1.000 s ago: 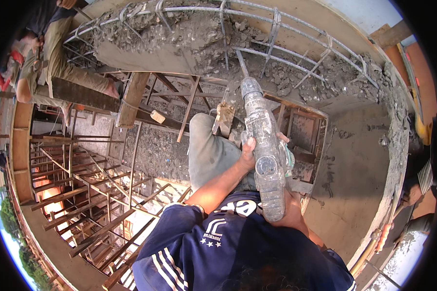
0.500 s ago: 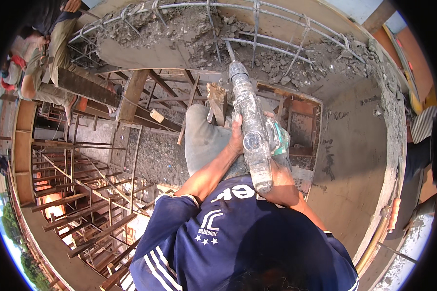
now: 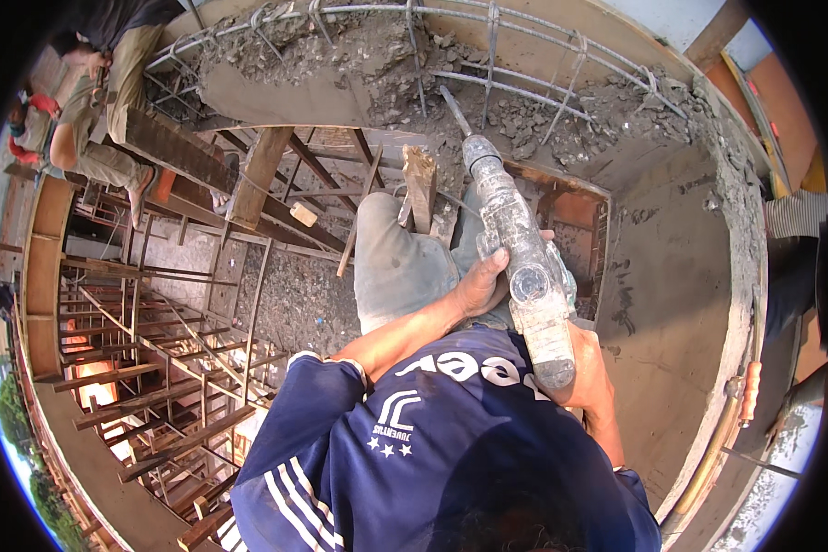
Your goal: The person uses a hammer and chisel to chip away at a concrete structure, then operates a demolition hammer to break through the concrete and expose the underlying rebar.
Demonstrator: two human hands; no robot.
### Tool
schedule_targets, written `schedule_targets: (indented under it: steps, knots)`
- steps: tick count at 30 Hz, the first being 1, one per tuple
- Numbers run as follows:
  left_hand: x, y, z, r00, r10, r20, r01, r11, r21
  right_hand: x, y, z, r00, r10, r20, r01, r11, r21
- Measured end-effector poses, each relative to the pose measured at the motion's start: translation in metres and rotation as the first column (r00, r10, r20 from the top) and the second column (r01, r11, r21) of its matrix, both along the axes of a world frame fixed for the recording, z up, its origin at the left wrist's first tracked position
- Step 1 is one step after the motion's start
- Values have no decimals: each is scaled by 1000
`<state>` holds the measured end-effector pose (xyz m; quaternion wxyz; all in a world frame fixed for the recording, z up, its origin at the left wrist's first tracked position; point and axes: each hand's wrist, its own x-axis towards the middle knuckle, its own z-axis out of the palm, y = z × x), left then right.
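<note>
A dusty grey demolition hammer [image 3: 515, 225] slants across the middle, held in both my hands. My left hand [image 3: 480, 283] is closed around its side, thumb showing on the left and fingertips on the far side. My right hand [image 3: 583, 354] is at the rear end; the tool body hides its fingers. The chisel bit [image 3: 455, 110] points away from me, its tip by the steel rebar [image 3: 524, 81] and the broken concrete [image 3: 377, 64]. Whether the tip touches the concrete I cannot tell. My knee [image 3: 391, 258] is bent just left of the tool.
A splintered timber post [image 3: 419, 189] stands beside my knee. Wooden formwork and props [image 3: 184, 386] fill a drop at the lower left. A plank [image 3: 258, 179] crosses the opening. Another person [image 3: 124, 92] is at the far left. Smooth concrete [image 3: 662, 285] lies to the right.
The hammer's body and rear have swung right and toward me, with both hands along. Its bit now slants more to the left. My view has shifted slightly.
</note>
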<state>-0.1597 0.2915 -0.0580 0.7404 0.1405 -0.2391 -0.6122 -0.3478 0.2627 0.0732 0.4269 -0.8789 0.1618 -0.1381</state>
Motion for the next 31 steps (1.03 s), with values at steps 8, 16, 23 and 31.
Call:
schedule_targets:
  steps: [8, 16, 23, 31]
  knots:
    - [19, -13, 16, 998, 58, -16, -56, 994, 98, 36, -20, 48, 986, -145, 81, 136, 985, 110]
    - [26, -11, 123, 977, 48, 209, -25, 994, -110, 13, -41, 141, 987, -161, -9, 161, 985, 58]
    - [67, -83, 169, 992, 129, -6, -128, 975, -184, 110, -116, 208, 989, -136, -62, 149, 924, 353]
    - [103, -103, 177, 608, 447, 656, -502, 857, -118, 184, -200, 297, 903, 89, -421, -55, 994, 91]
